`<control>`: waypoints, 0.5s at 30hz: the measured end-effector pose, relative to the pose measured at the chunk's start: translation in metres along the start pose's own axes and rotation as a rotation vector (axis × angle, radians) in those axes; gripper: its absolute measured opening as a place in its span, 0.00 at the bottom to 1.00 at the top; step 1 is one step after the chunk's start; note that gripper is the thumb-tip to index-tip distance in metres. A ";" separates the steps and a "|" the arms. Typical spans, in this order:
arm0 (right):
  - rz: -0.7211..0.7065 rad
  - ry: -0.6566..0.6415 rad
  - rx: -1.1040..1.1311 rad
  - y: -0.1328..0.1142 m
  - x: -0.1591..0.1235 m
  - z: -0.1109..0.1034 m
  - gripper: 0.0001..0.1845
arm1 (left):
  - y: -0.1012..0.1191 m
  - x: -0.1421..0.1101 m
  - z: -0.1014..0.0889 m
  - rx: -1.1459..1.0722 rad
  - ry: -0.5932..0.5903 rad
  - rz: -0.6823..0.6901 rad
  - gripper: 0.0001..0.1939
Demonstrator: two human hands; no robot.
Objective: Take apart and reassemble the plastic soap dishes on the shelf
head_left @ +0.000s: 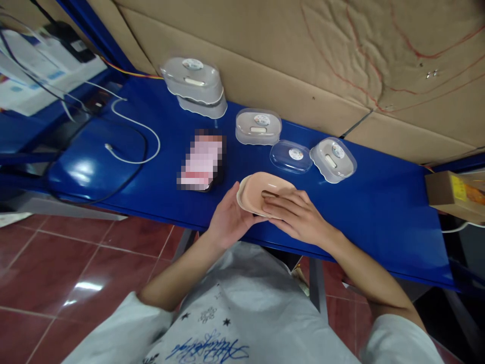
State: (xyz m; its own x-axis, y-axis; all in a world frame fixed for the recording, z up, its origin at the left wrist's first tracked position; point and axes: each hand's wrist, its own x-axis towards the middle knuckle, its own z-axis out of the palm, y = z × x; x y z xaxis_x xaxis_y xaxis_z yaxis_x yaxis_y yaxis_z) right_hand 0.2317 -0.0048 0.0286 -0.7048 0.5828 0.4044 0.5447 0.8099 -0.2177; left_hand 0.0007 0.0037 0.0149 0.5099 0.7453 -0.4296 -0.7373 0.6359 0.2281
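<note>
Held just above the front of the blue table is a peach oval plastic box (261,187) with a paler rim and a dark slot or bar in its middle. My left hand (230,218) grips its left side and lower edge, the thumb up against the rim. From the right, my right hand (297,215) lays its fingers over the top near the dark bar and holds the near edge. Just beyond the box lies a clear plastic lid (290,157) with a round white sticker. The box's underside is hidden.
Along the back stand grey oval boxes with clear lids: a stack (195,86) at left, one box (258,127) in the middle, another (334,159) at right. A phone (201,161) with a blurred screen lies left. Cables (132,161) loop further left; a cardboard box (454,194) sits at right.
</note>
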 end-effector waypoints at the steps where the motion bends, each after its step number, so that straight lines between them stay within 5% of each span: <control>1: -0.008 -0.012 -0.009 -0.001 0.000 0.000 0.22 | -0.001 0.001 -0.001 0.005 0.005 -0.002 0.24; 8: -0.004 -0.038 0.136 0.007 0.000 0.006 0.28 | -0.006 0.002 -0.005 0.029 0.025 0.068 0.17; 15: 0.260 0.176 0.229 0.036 -0.007 0.002 0.28 | -0.006 0.005 -0.010 0.088 0.011 0.105 0.18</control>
State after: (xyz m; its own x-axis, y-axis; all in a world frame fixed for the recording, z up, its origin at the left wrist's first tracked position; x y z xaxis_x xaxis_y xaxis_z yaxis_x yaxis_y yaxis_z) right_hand 0.2554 0.0201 0.0160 -0.4566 0.7665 0.4517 0.5657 0.6420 -0.5175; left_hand 0.0032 0.0014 0.0032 0.4269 0.8065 -0.4092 -0.7442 0.5703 0.3477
